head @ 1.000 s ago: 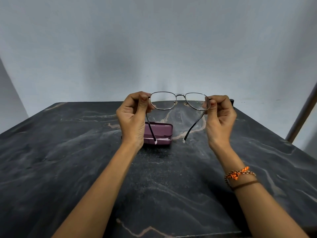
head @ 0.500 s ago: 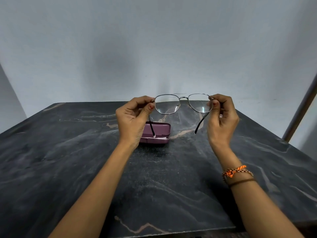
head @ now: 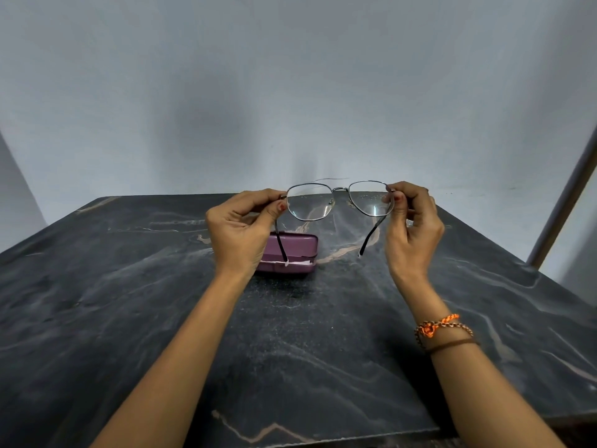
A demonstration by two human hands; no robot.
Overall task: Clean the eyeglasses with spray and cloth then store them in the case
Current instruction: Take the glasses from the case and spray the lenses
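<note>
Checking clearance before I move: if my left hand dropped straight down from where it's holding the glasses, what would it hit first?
Probably the purple glasses case, lying shut on the dark marble table close beneath the left hand. Depth is unclear; the case may sit slightly beyond the hand.

The glasses (head: 340, 200) hang mid-frame above the counter (head: 129, 302), between the left hand (head: 239, 231) and the right hand (head: 412, 227). The case (head: 290, 252) lies on the counter below them, just right of the left hand.
</note>
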